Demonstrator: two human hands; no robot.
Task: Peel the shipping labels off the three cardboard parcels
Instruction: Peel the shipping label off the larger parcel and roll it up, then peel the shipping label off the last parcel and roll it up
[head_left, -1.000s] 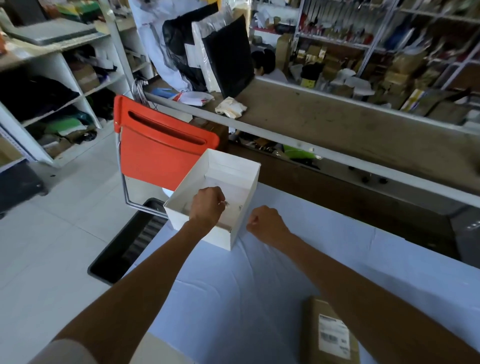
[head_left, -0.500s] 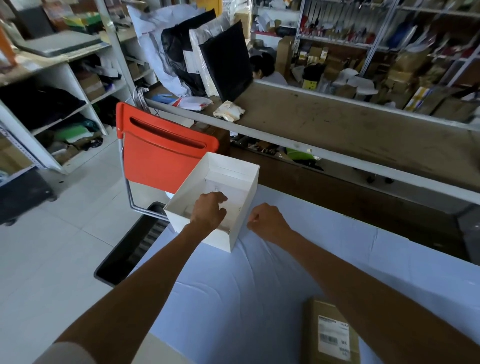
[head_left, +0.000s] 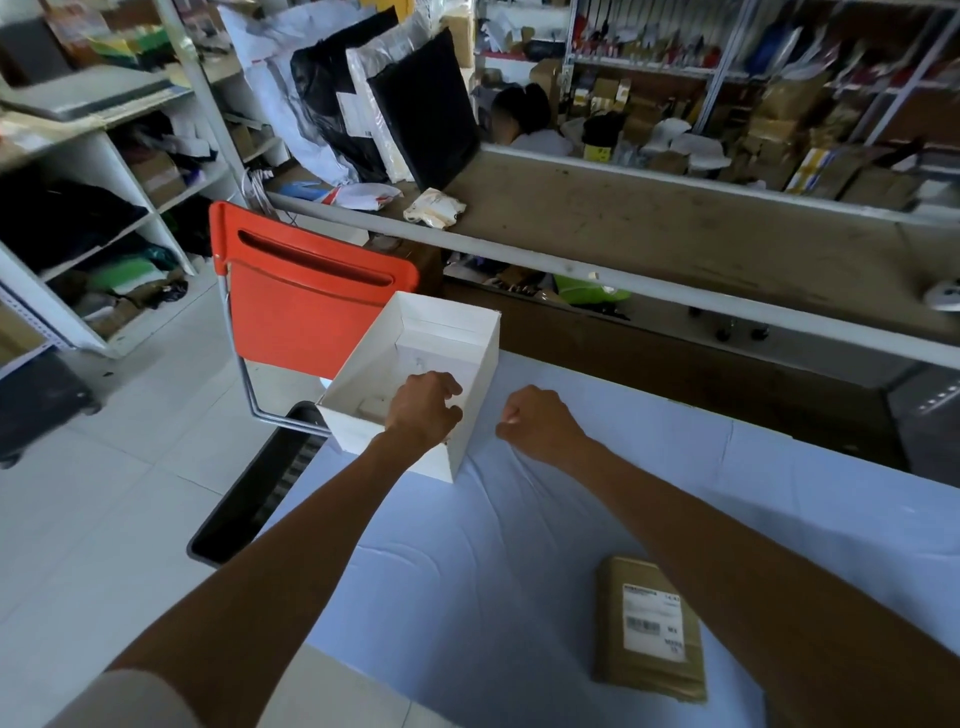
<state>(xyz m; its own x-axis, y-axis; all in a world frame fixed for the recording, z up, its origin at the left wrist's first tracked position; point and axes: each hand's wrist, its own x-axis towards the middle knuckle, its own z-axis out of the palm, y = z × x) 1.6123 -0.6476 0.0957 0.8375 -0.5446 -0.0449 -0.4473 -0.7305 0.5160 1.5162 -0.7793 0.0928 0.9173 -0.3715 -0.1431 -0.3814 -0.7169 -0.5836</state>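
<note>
A white open-topped box (head_left: 470, 384) stands at the table's far left corner. My left hand (head_left: 423, 410) hangs over its near wall, fingers loosely curled and slightly apart, with nothing visible in them. A pale scrap of paper (head_left: 371, 410) lies inside the box just left of that hand. My right hand (head_left: 537, 423) rests as a closed fist on the cloth just right of the box. One brown cardboard parcel (head_left: 649, 670) lies near the front right, beside my right forearm, with a white shipping label (head_left: 653, 626) stuck on its top.
The table wears a pale blue cloth (head_left: 467, 561). An orange chair (head_left: 306, 306) stands behind the box, and a black bin (head_left: 249, 509) sits on the floor to the left. A long wooden counter (head_left: 675, 234) runs across the back. A person (head_left: 519, 117) sits beyond it.
My left hand has sunk a little lower into the box, and the small pale bit at its fingertips a second ago no longer shows. The right fist stays beside the box.
</note>
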